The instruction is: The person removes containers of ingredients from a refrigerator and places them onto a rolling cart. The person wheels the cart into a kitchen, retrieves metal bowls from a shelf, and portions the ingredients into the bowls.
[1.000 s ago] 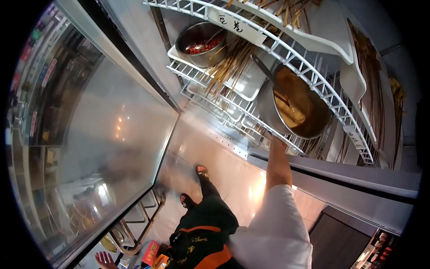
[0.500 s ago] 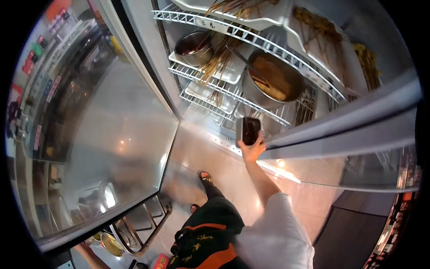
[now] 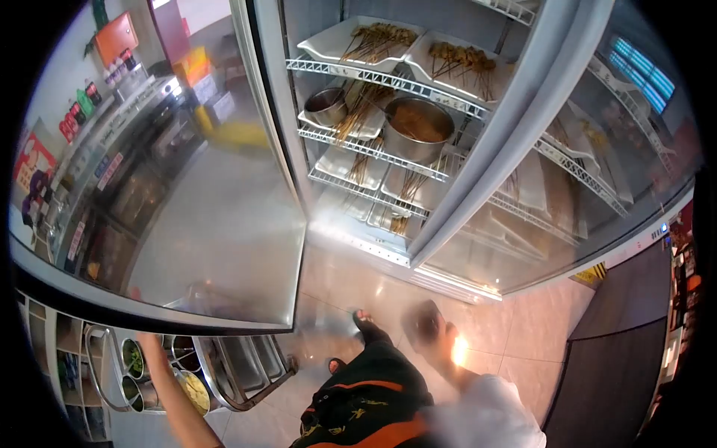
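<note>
My right hand (image 3: 449, 342), smeared by motion, grips a small dark container (image 3: 424, 324) above the tiled floor, below the fridge opening. At the lower left, my left hand (image 3: 143, 332) reaches to the edge of the open glass fridge door (image 3: 209, 224). Its fingers wrap over the frame and show faintly through the glass. Inside the fridge, a large steel pot (image 3: 420, 149) of brown sauce stands on a wire shelf, with a ladle in it. Left of it is a smaller steel pot (image 3: 326, 113). Skewers (image 3: 366, 104) lie on a tray between them.
White trays (image 3: 328, 51) of skewers fill the other shelves. A second glass door (image 3: 538, 246) spans the right side. Below the open door stands a metal cart (image 3: 258, 366) with steel containers of food. A dark cabinet (image 3: 612, 373) is at the right.
My right hand has drawn the dark container away from the shelves, down over the floor. My view has pulled back from the fridge. More of my left arm shows now, reaching to the door edge.
</note>
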A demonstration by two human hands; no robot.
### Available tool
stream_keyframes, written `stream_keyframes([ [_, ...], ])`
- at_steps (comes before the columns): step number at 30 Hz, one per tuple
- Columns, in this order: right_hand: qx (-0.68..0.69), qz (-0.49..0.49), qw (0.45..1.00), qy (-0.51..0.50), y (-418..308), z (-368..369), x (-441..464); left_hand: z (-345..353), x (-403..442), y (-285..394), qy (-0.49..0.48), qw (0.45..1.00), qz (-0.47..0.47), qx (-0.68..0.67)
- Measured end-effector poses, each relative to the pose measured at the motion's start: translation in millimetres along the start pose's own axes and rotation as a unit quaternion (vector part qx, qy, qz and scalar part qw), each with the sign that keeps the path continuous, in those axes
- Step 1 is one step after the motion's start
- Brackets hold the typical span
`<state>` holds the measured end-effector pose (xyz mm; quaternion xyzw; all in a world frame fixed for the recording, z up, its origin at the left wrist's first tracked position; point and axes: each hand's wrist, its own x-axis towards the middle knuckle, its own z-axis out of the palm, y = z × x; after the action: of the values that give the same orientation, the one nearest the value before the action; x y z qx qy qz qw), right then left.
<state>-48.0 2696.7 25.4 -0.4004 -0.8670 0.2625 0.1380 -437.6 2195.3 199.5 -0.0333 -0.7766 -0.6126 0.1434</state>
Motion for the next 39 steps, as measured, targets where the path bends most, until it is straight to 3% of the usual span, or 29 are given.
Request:
stream_keyframes([
  [3, -0.039, -0.009, 0.999, 0.027, 34.8, -8.3, -31.2, 50.2, -71.6, 35.3, -0.041, 0.993, 0.048, 0.097],
  [4, -0.037, -0.012, 0.999, 0.027, 37.4, -11.7, -38.4, 83.1, -103.9, 70.0, -0.064, 0.992, 0.054, -0.096],
  [5, -0.041, 0.001, 0.999, 0.024, 38.9, -18.1, -42.9, 94.2, -119.4, 68.5, -0.034, 0.995, -0.08, 0.041],
  [6, -0.045, 0.012, 0.999, 0.021, 44.8, -22.8, -44.9, 116.9, -143.1, 76.5, -0.04, 0.999, -0.026, -0.001],
  [7, -0.034, -0.007, 0.999, -0.002, 58.8, -24.7, -46.9, 144.1, -160.5, 110.9, -0.071, 0.993, -0.077, 0.053],
  [9, -0.025, -0.015, 0.999, -0.029, 56.3, -37.6, -40.5, 204.3, -191.3, 99.1, -0.061, 0.997, 0.041, -0.006],
  [10, -0.005, -0.028, 0.999, -0.037, 58.3, -42.0, -36.3, 229.4, -198.9, 127.3, -0.131, 0.989, 0.056, 0.026],
  [12, 0.036, -0.05, 0.997, -0.045, 60.7, -49.6, -26.1, 282.2, -207.4, 178.7, -0.151, 0.949, 0.239, 0.139],
  [14, 0.052, -0.051, 0.996, -0.06, 57.8, -59.2, -15.5, 316.2, -211.4, 197.8, -0.249, 0.932, 0.24, 0.113],
  [17, 0.04, -0.068, 0.994, -0.081, 55.9, -70.7, 3.1, 342.8, -211.3, 192.3, -0.258, 0.94, 0.189, 0.121],
  [18, 0.039, -0.078, 0.992, -0.088, 61.6, -65.0, 8.6, 345.7, -208.6, 182.9, -0.218, 0.952, 0.168, 0.136],
  [20, 0.009, -0.114, 0.989, -0.092, 69.1, -58.0, 22.6, 338.7, -204.0, 155.7, -0.21, 0.953, 0.133, 0.174],
  [21, 0.046, -0.057, 0.979, -0.188, 57.5, -59.8, 40.4, 327.5, -200.6, 136.2, -0.166, 0.961, 0.102, 0.197],
  [22, 0.041, -0.091, 0.97, -0.222, 57.0, -48.7, 48.1, 316.1, -198.0, 116.0, -0.128, 0.954, 0.113, 0.247],
  [24, -0.015, -0.166, 0.98, -0.108, 59.8, -27.9, 57.2, 288.2, -190.1, 84.7, -0.068, 0.944, 0.108, 0.303],
  [26, -0.005, -0.229, 0.965, -0.124, 39.9, -14.4, 83.8, 245.1, -176.8, 55.5, 0.003, 0.884, 0.066, 0.463],
  [28, 0.008, -0.328, 0.942, -0.068, 16.4, 12.1, 102.7, 193.3, -162.0, 27.6, 0.065, 0.833, 0.015, 0.55],
  [30, 0.032, -0.342, 0.933, -0.106, -41.2, 21.9, 115.7, 143.5, -149.1, 5.6, 0.121, 0.8, -0.031, 0.587],
  [32, 0.089, -0.382, 0.905, -0.163, -90.1, 44.1, 137.6, 99.5, -137.6, -12.2, 0.131, 0.757, -0.083, 0.635],
  [35, 0.067, -0.395, 0.896, -0.19, -167.3, 83.3, 161.3, 55.0, -119.6, -33.8, 0.105, 0.734, -0.109, 0.662],
  [37, 0.051, -0.412, 0.879, -0.234, -230.0, 101.3, 169.7, 45.4, -111.3, -37.7, 0.105, 0.778, -0.111, 0.609],
  [39, 0.026, -0.432, 0.872, -0.23, -291.6, 122.7, 177.9, 40.5, -98.3, -37.5, 0.078, 0.784, -0.12, 0.604],
])
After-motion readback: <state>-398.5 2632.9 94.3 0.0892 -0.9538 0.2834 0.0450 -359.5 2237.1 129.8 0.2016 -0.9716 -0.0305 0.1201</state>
